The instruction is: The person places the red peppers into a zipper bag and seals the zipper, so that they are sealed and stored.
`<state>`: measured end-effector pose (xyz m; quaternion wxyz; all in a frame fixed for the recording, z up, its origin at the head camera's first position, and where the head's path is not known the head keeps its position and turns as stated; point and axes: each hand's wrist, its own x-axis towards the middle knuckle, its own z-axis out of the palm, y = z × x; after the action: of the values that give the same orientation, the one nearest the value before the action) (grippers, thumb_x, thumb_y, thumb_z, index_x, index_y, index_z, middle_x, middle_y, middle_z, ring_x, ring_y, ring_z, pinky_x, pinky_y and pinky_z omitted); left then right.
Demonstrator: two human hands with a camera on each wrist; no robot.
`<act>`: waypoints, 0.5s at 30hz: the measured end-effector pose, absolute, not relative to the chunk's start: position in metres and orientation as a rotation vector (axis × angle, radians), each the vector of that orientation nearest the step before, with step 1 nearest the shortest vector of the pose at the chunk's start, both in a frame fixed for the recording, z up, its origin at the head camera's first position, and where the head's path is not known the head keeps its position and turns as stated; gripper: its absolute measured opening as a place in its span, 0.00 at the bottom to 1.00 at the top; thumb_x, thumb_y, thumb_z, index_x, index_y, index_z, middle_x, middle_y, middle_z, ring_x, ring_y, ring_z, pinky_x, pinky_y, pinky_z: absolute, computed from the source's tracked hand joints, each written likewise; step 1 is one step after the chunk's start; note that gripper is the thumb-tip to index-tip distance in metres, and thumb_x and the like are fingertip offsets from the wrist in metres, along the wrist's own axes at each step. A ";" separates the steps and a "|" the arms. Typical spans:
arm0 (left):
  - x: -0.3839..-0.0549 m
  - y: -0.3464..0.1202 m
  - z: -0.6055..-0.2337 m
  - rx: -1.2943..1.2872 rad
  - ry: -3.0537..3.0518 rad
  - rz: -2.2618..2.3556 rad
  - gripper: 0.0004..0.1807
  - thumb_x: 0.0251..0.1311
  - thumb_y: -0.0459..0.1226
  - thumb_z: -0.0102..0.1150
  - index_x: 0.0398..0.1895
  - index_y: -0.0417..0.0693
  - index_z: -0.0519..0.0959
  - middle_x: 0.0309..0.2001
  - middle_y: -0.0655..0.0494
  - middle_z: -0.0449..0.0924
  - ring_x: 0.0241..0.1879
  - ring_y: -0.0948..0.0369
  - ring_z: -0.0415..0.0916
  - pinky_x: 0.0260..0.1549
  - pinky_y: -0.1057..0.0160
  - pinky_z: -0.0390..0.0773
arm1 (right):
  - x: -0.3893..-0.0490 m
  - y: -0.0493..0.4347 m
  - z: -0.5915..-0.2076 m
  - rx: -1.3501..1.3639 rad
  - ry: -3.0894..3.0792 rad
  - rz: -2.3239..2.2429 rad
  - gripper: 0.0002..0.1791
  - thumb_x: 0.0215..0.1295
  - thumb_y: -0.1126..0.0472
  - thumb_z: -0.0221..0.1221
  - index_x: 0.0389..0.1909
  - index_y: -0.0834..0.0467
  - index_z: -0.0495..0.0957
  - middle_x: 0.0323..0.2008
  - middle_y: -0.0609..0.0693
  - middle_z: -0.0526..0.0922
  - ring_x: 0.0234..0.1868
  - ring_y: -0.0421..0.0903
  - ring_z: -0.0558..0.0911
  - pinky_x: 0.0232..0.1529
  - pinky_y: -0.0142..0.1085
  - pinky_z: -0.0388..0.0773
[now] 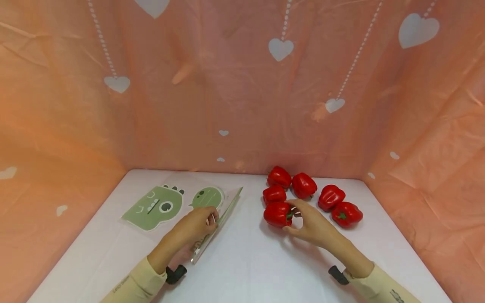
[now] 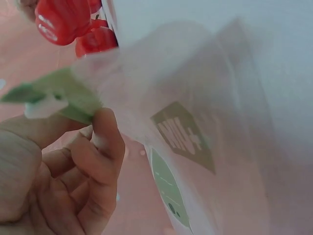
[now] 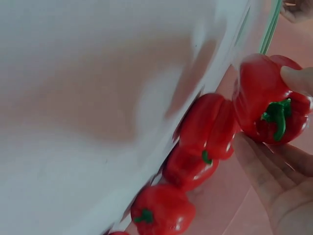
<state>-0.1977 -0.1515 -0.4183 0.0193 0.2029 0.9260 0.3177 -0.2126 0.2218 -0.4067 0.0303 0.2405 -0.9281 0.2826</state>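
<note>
Gripped near its stem end, a glossy red bell pepper (image 1: 275,213) sits in the right hand (image 1: 316,227), thumb on one flank, fingers on the other, and the green stem (image 3: 279,120) pokes out between them. Such smooth, rounded sides would roll easily, so that two-sided hold seems meant to steady it; whether it touches the white tabletop (image 1: 250,261), I can't tell. Across to the left now: the left hand (image 1: 195,225) pinches the green edge of a thin translucent plastic bag (image 1: 232,205), thumb against forefinger, and up it stands on edge, probably because film that floppy would fold without the pinch. Beside those fingertips, the left wrist view gives us a lettered olive patch (image 2: 183,139). Left of the pinch, a flat green one-eyed monster print (image 1: 155,208) lies down, a green oval print (image 1: 206,197) between it and the bag. Beyond the gripped pepper, three loose red peppers (image 1: 304,185) bunch together; beyond the right hand's knuckles, a touching red pair (image 1: 331,198) sits, apart from that trio.
</note>
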 end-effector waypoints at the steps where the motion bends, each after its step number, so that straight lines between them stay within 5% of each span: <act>1: -0.197 -0.151 -0.419 0.621 2.868 0.995 0.05 0.66 0.30 0.67 0.39 0.45 0.80 0.30 0.62 0.78 0.27 0.66 0.72 0.28 0.65 0.74 | -0.212 0.219 -0.408 0.755 -2.850 0.892 0.41 0.56 0.59 0.80 0.70 0.62 0.74 0.60 0.56 0.83 0.53 0.54 0.85 0.54 0.52 0.86; 15: -0.198 -0.149 -0.419 0.597 2.897 0.984 0.07 0.66 0.32 0.71 0.36 0.48 0.79 0.28 0.62 0.78 0.27 0.66 0.73 0.28 0.64 0.75 | -0.214 0.192 -0.416 0.861 -2.728 1.021 0.39 0.57 0.61 0.80 0.68 0.64 0.74 0.53 0.51 0.84 0.48 0.48 0.85 0.52 0.48 0.86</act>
<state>-0.1985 -0.1486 -0.4192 0.0124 0.1915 0.9293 0.3156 -0.2136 0.1924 -0.4165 0.0522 0.2830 -0.8969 0.3357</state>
